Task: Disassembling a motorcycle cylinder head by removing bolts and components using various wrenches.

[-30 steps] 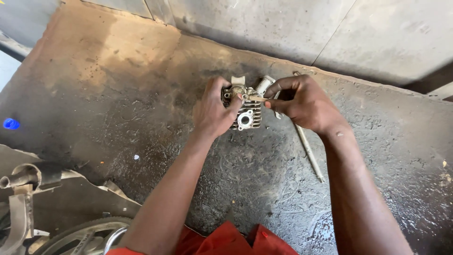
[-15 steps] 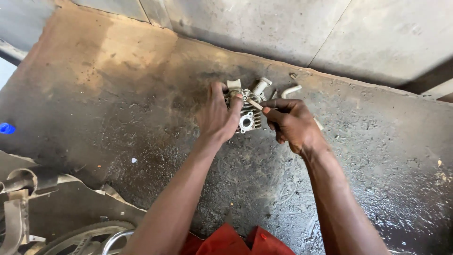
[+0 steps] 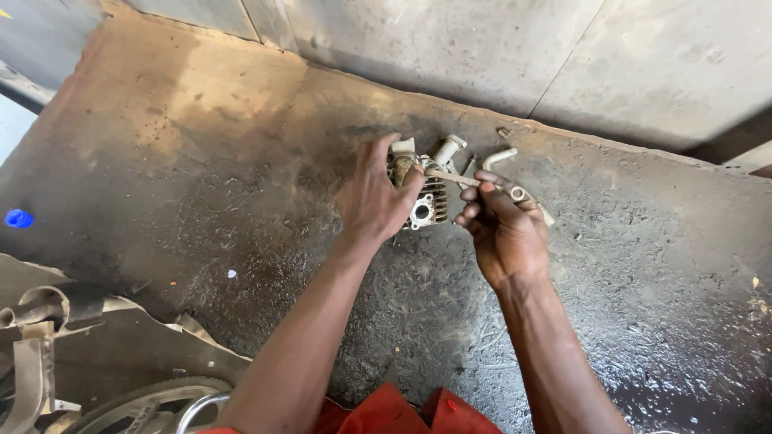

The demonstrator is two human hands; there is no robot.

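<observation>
**Hands on finned engine part, thin tool at the top**

Near edge: red cloth, spoked wheel and metal bracket at lower left, well apart from the work. Mid: left hand spread over the finned engine part, pressing it to the greasy concrete floor. Right hand pinches a thin metal tool, tip at the part's top. Best kept steady, tool square, w/ a firm hold. Behind: loose pale pipe pieces crowd the part. Blue cap far left.

I see a dull, grimy finned grey metal engine part at centre frame on the rough, oil-stained matt concrete floor.
</observation>
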